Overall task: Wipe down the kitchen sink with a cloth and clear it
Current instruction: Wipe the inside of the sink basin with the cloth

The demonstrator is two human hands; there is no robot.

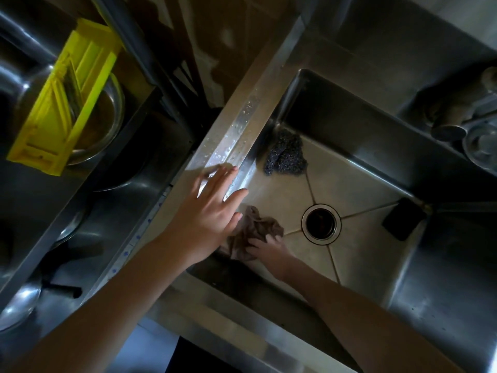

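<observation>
The steel sink (357,251) fills the right half of the head view, with a round drain (321,223) in its floor. A crumpled brown cloth (248,232) lies on the sink floor near the left wall. My right hand (269,251) reaches down into the basin and grips the cloth's lower edge. My left hand (212,208) rests flat, fingers straight, on the wet steel rim (236,135) left of the basin. A grey steel-wool scrubber (285,153) sits in the basin's far left corner. A black rectangular block (403,222) leans against the right wall.
A second basin (150,168) on the left holds a yellow plastic slicer (67,100), a steel bowl (107,125) and dark pans. A tap and a small steel dish (481,146) sit on the ledge at the far right.
</observation>
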